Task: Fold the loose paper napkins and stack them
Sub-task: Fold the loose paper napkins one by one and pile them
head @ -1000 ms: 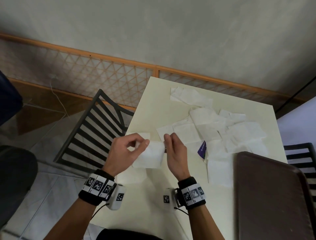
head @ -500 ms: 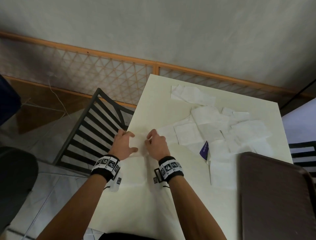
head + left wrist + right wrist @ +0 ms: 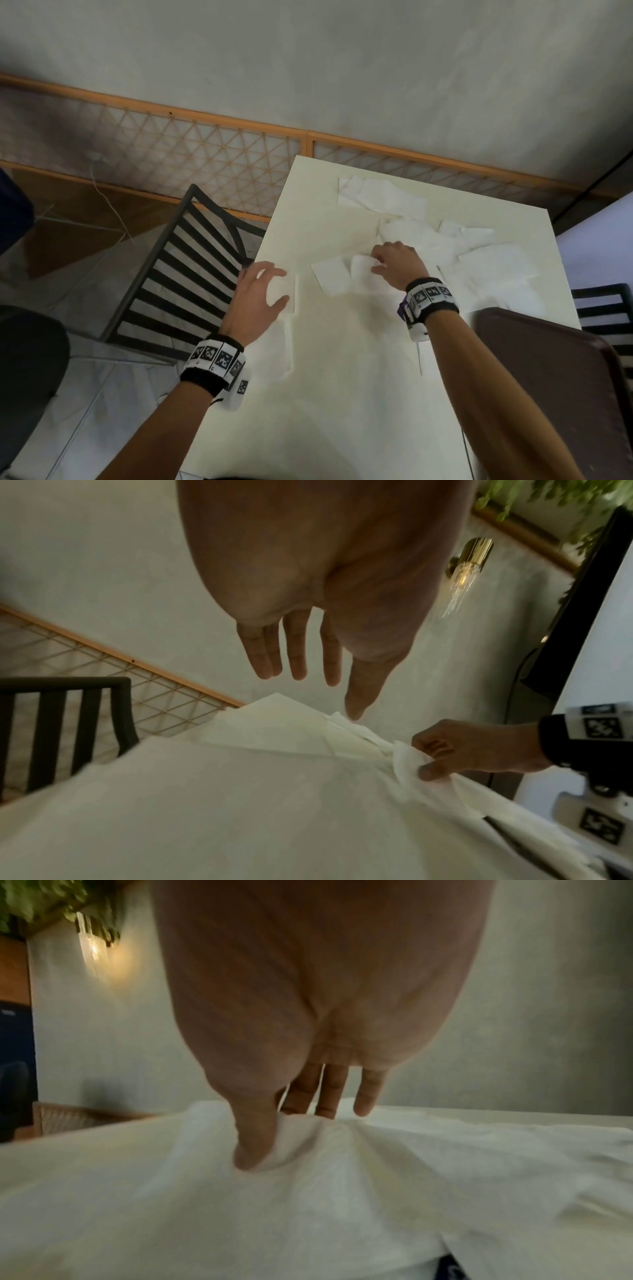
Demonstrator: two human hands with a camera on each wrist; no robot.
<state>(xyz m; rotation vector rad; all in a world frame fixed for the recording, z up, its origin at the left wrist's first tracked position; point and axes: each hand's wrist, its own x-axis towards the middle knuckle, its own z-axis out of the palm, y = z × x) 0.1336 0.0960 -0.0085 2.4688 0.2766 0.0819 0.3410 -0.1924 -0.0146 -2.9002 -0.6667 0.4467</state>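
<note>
A folded white napkin lies at the left edge of the cream table. My left hand hovers over it with straight, spread fingers and holds nothing. Further right, my right hand pinches the lifted corner of a loose napkin between thumb and fingers. The right wrist view shows the thumb pressed into the bunched napkin. Several loose napkins are scattered over the table's far right part. A flat napkin lies between my hands.
A dark brown tray fills the table's near right corner. A black slatted chair stands close to the left edge, and another chair at the right. A flat napkin lies beside my left wrist. A wall with lattice panelling runs behind.
Both hands were pressing the folded napkin at the left edge. My right hand has moved right to the loose pile and pinched a napkin; my left hand has lifted and spread.
</note>
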